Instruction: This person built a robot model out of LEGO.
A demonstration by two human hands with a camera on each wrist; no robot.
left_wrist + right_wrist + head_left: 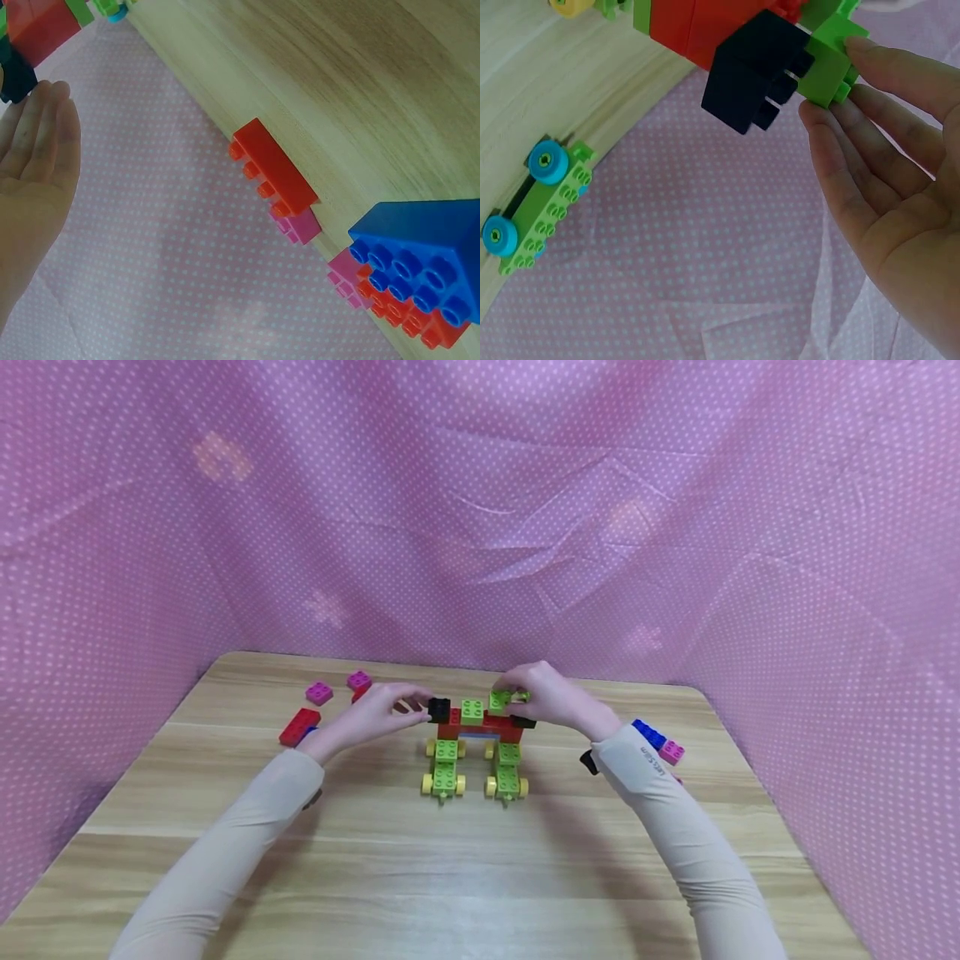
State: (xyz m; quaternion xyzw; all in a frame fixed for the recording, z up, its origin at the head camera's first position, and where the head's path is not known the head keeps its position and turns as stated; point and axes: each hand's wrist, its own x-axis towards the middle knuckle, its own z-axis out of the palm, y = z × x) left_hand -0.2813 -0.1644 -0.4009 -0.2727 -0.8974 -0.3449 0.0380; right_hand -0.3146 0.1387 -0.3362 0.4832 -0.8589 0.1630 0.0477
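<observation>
A toy brick model stands mid-table in the head view. Red bricks (447,728) bridge two green wheeled bases (445,774) with yellow wheels. A light-green brick (472,712) sits on top, with a black brick (439,710) at the left end and another black brick (754,67) at the right. My right hand (551,695) pinches a green brick (823,67) between thumb and fingers, beside the right black brick. At the left end, my left hand (378,714) touches the black brick with fairly straight fingertips; its thumb is hidden in the left wrist view.
To the left lie a red brick (299,727), pink bricks (318,693) and a blue brick (420,240). On the right are another blue brick (648,734) and a pink brick (672,752). A green base with blue wheels (547,206) appears in the right wrist view. Pink dotted cloth (480,527) surrounds the table.
</observation>
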